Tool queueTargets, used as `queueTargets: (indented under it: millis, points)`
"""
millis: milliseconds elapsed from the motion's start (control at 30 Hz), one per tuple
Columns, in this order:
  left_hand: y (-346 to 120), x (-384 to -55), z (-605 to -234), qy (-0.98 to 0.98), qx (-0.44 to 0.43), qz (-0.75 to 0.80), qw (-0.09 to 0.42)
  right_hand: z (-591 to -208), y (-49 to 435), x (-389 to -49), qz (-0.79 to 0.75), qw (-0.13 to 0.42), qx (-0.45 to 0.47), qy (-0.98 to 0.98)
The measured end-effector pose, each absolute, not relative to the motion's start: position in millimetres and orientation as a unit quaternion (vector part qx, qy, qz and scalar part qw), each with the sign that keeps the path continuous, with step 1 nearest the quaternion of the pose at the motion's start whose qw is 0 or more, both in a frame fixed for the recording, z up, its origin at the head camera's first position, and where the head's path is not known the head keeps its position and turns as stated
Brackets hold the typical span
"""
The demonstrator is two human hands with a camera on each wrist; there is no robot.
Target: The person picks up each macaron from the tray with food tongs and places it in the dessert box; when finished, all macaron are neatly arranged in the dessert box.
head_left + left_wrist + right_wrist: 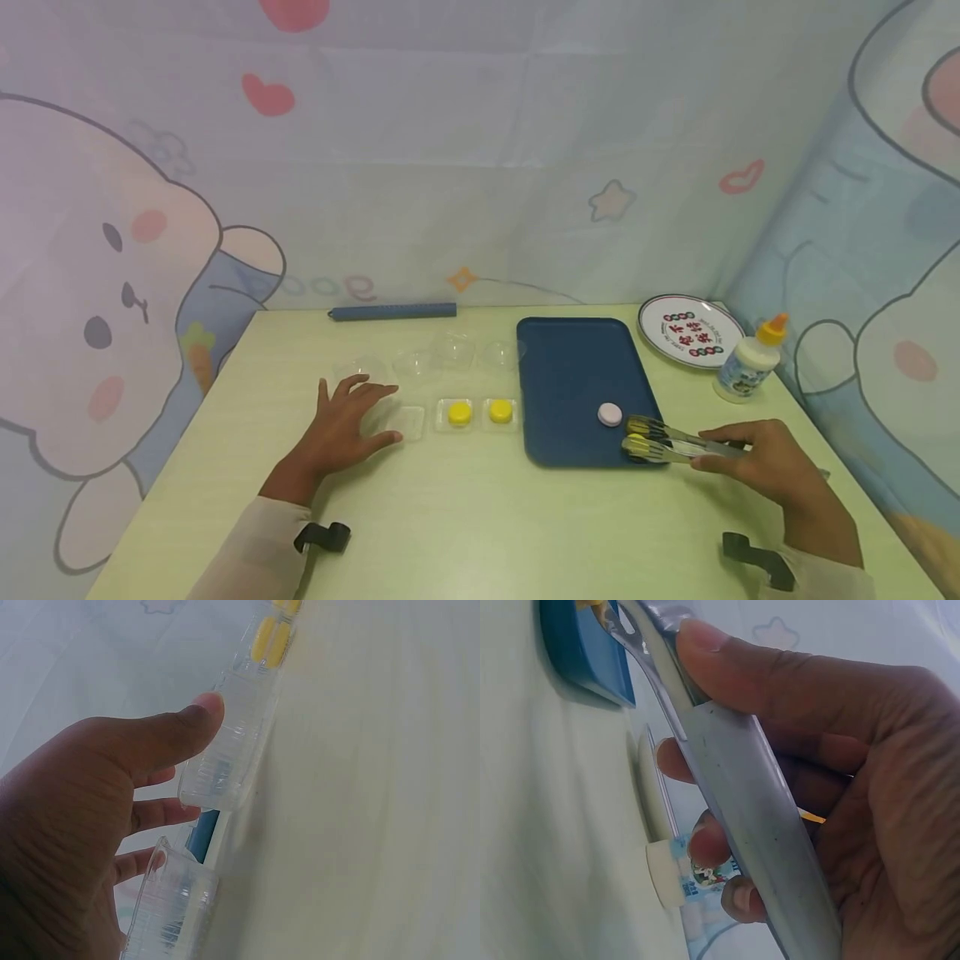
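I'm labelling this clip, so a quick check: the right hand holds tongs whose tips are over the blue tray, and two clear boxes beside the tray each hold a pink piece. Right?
Not quite: the pieces in those two clear boxes are yellow, not pink, as the head view shows. The rest stands.

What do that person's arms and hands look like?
The left hand and right hand are bare, no gloves or rings showing. Pale, off-white sleeves stop short of them, and a black strap with a part sticking out sits near each sleeve's end.
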State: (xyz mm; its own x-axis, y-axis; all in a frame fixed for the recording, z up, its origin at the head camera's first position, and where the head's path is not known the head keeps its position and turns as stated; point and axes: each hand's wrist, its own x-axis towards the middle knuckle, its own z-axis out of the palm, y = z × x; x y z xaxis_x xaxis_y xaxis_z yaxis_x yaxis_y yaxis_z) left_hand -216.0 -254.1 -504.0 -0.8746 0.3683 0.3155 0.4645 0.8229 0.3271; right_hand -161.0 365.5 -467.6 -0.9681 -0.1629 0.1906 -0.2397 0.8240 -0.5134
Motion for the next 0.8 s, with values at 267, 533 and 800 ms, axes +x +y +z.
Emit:
queueTargets:
  millis: [267,533,800]
  points:
    - [-253.7,-214.9,-502.7,-0.949,-0.215,-0.200,0.112,-468.4,363.0,-162.8,0.286,0.147,0.120,-0.939]
    - [-255.0,-213.2,-502.0,-0.949,-0.212,-0.204,0.111,-476.9,345.0,-170.6,0.297,0.260,0.186,-0.900]
    - [-254.7,-216.0,-503.3,-0.948,-0.215,-0.206,0.114,-478.0,319.3,-180.6,0.245,0.297,0.229,-0.894]
